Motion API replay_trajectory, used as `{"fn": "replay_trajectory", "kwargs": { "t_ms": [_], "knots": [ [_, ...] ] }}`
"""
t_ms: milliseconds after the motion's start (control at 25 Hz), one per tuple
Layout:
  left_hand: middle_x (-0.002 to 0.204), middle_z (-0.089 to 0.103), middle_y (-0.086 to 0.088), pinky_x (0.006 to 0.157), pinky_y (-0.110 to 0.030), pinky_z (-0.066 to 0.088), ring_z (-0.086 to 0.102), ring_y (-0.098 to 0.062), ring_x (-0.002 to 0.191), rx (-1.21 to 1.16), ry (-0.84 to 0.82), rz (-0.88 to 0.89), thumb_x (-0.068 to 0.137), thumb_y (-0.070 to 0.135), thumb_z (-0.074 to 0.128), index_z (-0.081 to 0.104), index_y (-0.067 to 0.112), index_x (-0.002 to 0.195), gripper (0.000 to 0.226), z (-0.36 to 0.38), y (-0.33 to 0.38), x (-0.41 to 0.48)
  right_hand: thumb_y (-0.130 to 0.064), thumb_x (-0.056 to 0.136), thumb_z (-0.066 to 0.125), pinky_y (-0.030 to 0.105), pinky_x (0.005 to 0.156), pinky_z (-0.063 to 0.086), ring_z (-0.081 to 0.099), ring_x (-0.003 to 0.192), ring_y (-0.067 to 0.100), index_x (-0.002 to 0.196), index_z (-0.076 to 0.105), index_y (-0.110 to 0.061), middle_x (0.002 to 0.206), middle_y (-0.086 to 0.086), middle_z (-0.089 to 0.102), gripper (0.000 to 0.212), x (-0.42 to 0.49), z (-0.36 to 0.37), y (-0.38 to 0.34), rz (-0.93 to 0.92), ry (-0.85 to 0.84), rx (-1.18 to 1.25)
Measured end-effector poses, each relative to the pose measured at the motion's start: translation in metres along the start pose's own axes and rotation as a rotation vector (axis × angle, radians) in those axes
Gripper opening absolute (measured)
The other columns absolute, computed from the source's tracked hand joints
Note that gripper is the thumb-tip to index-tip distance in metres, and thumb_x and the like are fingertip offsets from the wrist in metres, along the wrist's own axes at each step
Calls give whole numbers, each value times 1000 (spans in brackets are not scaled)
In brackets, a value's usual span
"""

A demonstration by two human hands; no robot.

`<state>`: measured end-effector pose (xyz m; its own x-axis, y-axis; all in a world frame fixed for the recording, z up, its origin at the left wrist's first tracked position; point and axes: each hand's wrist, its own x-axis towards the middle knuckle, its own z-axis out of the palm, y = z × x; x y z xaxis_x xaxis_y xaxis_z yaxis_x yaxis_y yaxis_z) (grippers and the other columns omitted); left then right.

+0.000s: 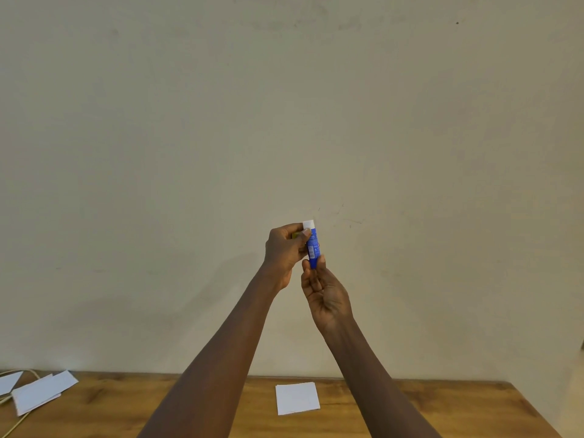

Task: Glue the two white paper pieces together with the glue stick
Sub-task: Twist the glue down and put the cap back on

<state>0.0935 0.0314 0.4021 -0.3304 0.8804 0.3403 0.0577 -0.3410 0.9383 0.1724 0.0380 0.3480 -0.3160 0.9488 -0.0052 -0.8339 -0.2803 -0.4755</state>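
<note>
Held up before the pale wall: blue plastic glue stick with a white cap (313,245), upright, well above the table.
Left hand (286,248): mine, fingers wrapped round the upper barrel, thumb at the white cap.
Right hand (325,292): mine, fingertips pinching the bottom end of the stick.
Cap: seems to be on; whether loosened, I cannot tell.
Square white paper pieces (297,398): flat on the brown wooden table (442,403), between my forearms, seemingly stacked.
Other white paper sheets (41,392): at the table's left end, over a pale cord (15,425).
Step in hand: likely opening the stick; no glue applied.
Next move calls for: pulling the cap off, twisting the base, lowering the stick to the square pieces.
</note>
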Motion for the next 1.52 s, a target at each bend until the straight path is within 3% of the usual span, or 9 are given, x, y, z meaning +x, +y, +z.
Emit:
{"fn": "replay_trajectory", "kwargs": {
  "t_ms": [160, 280, 440, 640, 760, 1080, 1200, 1400, 1520],
  "knots": [
    [113, 58, -12, 91, -45, 44, 55, -26, 100, -55, -74, -51, 86, 9, 53, 43, 6, 130, 44, -4, 9, -3, -14, 84, 54, 19, 54, 57, 69, 57, 12, 87, 60, -1, 62, 9, 73, 14, -3, 0, -2, 37, -66, 81],
    [128, 53, -5, 98, -54, 36, 49, -25, 115, -188, -75, -58, 87, 14, 50, 35, 13, 135, 50, -8, 18, -3, -15, 84, 54, 20, 56, 56, 68, 57, 11, 90, 58, -1, 77, 12, 68, 16, -4, 1, -3, 43, -68, 77],
    [135, 51, -4, 104, -57, 28, 43, -25, 127, -177, -57, 8, 89, 18, 48, 43, 14, 130, 42, -6, 33, 3, -16, 84, 54, 21, 54, 56, 67, 53, 11, 91, 56, -2, 85, 14, 61, 16, -4, 0, 0, 56, -23, 48],
    [129, 56, -12, 98, -36, 30, 49, -22, 117, 19, -95, 23, 87, 18, 51, 49, 7, 125, 39, -1, 31, -2, -14, 84, 54, 20, 49, 57, 67, 51, 11, 88, 58, -1, 81, 14, 62, 15, -5, 3, 0, 56, -10, 39],
    [122, 60, -13, 100, -35, 30, 49, -14, 104, 116, -114, 42, 90, 18, 49, 48, 7, 126, 38, -2, 25, -2, -14, 83, 55, 20, 50, 57, 67, 52, 12, 88, 58, 0, 82, 15, 62, 14, -6, 0, 2, 64, 1, 34],
    [122, 60, -17, 95, -27, 37, 53, -23, 111, 157, -91, 103, 88, 18, 52, 51, 9, 124, 37, -7, 11, 2, -5, 84, 55, 23, 51, 56, 67, 50, 14, 84, 57, 0, 82, 17, 62, 6, -4, 2, 1, 78, 80, 36],
    [115, 64, -19, 97, -28, 38, 56, -21, 103, 140, -80, 106, 89, 16, 51, 50, 7, 124, 37, -14, 7, 1, -5, 84, 56, 22, 50, 56, 67, 48, 13, 84, 56, 1, 80, 17, 63, 6, -3, 0, -1, 83, 92, -29],
    [119, 62, -17, 99, -34, 41, 56, -26, 110, 188, -130, 115, 88, 14, 52, 52, 8, 123, 35, -3, 2, 0, -5, 86, 51, 23, 51, 57, 68, 51, 15, 84, 58, -1, 84, 18, 61, 8, -2, -10, 4, 92, 40, 34],
    [122, 60, -15, 100, -33, 39, 54, -24, 112, 186, -152, 117, 88, 16, 52, 50, 10, 125, 38, 0, 3, 5, -10, 88, 48, 24, 61, 58, 69, 61, 17, 87, 60, -6, 83, 14, 64, 12, 6, -18, -5, -61, -53, -258]
  ]
}}
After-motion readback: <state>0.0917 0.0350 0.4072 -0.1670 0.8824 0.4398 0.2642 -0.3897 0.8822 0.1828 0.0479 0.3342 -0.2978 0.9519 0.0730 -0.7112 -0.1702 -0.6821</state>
